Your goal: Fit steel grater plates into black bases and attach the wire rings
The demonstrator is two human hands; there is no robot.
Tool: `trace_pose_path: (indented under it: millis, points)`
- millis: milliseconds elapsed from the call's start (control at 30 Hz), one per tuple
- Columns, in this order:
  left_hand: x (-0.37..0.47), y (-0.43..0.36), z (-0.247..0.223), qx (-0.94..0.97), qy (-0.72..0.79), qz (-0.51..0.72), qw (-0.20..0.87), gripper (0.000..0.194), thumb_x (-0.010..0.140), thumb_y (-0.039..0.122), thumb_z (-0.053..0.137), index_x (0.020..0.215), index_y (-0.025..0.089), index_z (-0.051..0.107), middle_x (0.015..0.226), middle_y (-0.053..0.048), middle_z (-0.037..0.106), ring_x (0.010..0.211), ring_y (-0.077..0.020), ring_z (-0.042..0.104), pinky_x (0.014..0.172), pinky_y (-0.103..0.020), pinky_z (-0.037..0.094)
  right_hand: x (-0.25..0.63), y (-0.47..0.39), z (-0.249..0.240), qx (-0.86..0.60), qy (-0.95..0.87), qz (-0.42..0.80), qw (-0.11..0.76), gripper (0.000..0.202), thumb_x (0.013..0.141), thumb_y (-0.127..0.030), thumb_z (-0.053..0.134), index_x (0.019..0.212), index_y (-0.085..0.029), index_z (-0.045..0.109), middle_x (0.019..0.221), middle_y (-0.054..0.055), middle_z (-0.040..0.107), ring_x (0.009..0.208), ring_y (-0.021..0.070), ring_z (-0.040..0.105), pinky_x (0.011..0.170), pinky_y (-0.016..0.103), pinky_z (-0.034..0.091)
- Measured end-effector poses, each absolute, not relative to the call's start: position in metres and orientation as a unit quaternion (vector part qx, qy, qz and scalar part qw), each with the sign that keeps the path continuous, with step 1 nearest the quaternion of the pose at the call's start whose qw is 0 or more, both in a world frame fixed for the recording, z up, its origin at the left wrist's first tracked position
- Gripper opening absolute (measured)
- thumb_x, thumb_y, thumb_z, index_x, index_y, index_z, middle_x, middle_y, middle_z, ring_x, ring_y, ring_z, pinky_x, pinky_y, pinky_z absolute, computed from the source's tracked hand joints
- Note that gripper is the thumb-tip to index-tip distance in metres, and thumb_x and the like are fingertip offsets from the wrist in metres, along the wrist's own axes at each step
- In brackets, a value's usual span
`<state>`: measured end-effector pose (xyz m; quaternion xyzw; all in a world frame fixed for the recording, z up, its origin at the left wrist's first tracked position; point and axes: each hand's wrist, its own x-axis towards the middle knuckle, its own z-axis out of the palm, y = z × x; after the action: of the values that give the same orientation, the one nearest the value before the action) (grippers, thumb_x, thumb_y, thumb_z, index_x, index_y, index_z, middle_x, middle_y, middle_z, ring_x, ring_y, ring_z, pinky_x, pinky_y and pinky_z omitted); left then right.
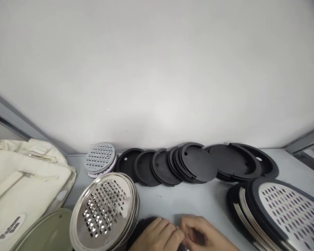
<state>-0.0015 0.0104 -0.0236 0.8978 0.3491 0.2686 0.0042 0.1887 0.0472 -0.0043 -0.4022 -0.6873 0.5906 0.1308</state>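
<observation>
- At the bottom edge, a black disc (pixel 143 226) is partly covered by the curled left hand (pixel 158 236); right hand (pixel 205 234) is curled too, actual grips can't be told.
- Steel grater plates (pixel 125 212) are stacked alongside, black round holders (pixel 200 163) lined up behind.

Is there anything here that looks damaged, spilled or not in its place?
Nothing looks spilled or clearly damaged. Only untidy: the black discs by the wall overlap in an uneven row, not one neat stack, and the cream cloth at left is rumpled.
</observation>
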Motion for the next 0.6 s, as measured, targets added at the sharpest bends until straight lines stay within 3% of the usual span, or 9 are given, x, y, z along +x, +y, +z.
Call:
trace_pose_path:
  millis: [167, 600]
  points:
    - [-0.006, -0.001, 0.004, 0.894, 0.392, 0.193, 0.095, 0.016, 0.087, 0.021, 0.049, 0.102, 0.015, 0.051, 0.088, -0.005, 0.059, 0.082, -0.0214, 0.056, 0.076, -0.035, 0.048, 0.192, 0.048, -0.004, -0.342, -0.714, 0.594, 0.142, 0.019, 0.085, -0.024, 0.052, 0.069, -0.018, 0.044, 0.063, -0.005, 0.039, 0.061, 0.0101, 0.036, 0.056, 0.021, 0.031]
    - [-0.003, -0.009, 0.012, 0.885, 0.412, 0.208, 0.063, 0.013, 0.086, 0.022, 0.051, 0.098, 0.017, 0.052, 0.092, -0.006, 0.056, 0.088, -0.022, 0.053, 0.079, -0.037, 0.046, 0.198, 0.047, 0.002, -0.29, -0.749, 0.584, 0.122, 0.03, 0.091, -0.042, 0.049, 0.073, -0.018, 0.044, 0.066, -0.005, 0.036, 0.062, 0.0095, 0.032, 0.056, 0.021, 0.028]
